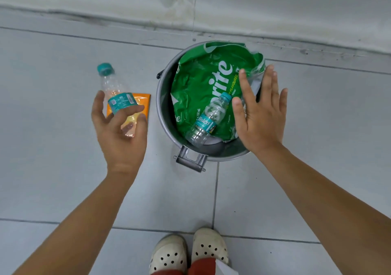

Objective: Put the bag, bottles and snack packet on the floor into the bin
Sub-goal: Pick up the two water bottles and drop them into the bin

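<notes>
Left of centre, left hand (118, 130) is curling fingers round the clear teal-capped plastic bottle (115, 93) over the orange snack packet (146, 101), probably bin-bound, while right hand (259, 114) is hovering, fingers spread, above the round metal bin (167, 118) holding the green plastic bag (203, 80).

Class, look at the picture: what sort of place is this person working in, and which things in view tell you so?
Probably an indoor floor at the foot of a wall, perhaps a home or utility area: pale floor tiles with grout lines, a stained wall base, and a metal bin.

Pale grey tiled floor (53, 179), dark grout lines — stained white wall (275, 3) behind.
</notes>
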A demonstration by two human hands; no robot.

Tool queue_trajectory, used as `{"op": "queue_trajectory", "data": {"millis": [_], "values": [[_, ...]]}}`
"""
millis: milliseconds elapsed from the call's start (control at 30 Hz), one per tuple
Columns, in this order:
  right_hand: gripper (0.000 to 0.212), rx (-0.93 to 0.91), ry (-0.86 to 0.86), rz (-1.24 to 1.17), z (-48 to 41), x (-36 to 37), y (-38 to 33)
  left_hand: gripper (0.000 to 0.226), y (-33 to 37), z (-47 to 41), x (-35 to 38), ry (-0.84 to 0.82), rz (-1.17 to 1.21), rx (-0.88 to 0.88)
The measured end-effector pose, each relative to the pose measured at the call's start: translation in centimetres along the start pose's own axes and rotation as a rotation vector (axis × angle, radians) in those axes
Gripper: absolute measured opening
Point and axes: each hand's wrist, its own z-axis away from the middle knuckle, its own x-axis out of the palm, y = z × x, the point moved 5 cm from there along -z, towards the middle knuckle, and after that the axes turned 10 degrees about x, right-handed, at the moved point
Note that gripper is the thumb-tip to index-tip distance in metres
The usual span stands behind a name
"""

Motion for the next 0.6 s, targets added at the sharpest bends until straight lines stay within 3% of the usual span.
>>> {"op": "queue_trajectory", "data": {"millis": [133, 267, 367, 433, 500, 600], "values": [[0.061, -0.001, -0.011, -0.005, 0.0, -0.2, -0.1, 0.017, 5.9, 1.5, 0.8, -0.128, 0.016, 0.337], [0.059, 0.001, 0.003, -0.022, 0.0, -0.2, 0.1, 0.028, 8.7, 4.2, 4.0, -0.346, 0.12, 0.379], [0.057, -0.002, 0.013, -0.033, 0.0, -0.2, 0.1, 0.03, 5.9, 3.8, 3.0, -0.201, 0.208, 0.261], [0.057, -0.001, 0.011, -0.034, 0.0, -0.2, 0.1, 0.038, 2.4, 2.7, 1.9, -0.023, 0.247, 0.04], [0.057, -0.01, 0.012, -0.034, 0.0, -0.1, 0.1, 0.054, -1.0, 2.0, 1.4, 0.062, 0.129, -0.111], [0.058, -0.004, 0.024, -0.047, -0.1, -0.2, 0.2, 0.08, -6.7, 1.5, 2.1, -0.123, -0.19, -0.218]]}}
